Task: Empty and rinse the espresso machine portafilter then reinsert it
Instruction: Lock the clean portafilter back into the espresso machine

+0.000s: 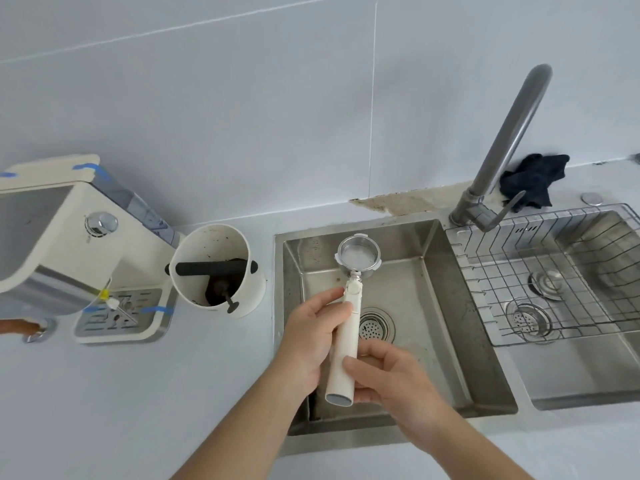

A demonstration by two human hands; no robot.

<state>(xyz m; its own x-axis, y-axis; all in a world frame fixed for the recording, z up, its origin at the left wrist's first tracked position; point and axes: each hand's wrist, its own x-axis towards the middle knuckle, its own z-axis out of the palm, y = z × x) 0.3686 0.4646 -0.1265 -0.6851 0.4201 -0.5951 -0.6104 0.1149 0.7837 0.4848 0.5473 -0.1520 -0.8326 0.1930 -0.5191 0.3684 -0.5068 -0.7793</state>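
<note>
Your knock box (pixel 218 271) holds dark grounds; the portafilter (pixel 349 306) basket looks clean, over the left sink (pixel 440 306). Your left hand (pixel 311 337) grips its handle, right hand (pixel 388 379) clasps the end

Pale tiled wall (pixel 242 98) (patch chipped), white counter (pixel 104 393).

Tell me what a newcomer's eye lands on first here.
First, the cream-handled portafilter, held by the left hand and right hand over the left sink basin, its basket looking empty. Next, the knock box left of the sink, dark grounds inside. Then the tall grey faucet rising behind the sinks.
</note>
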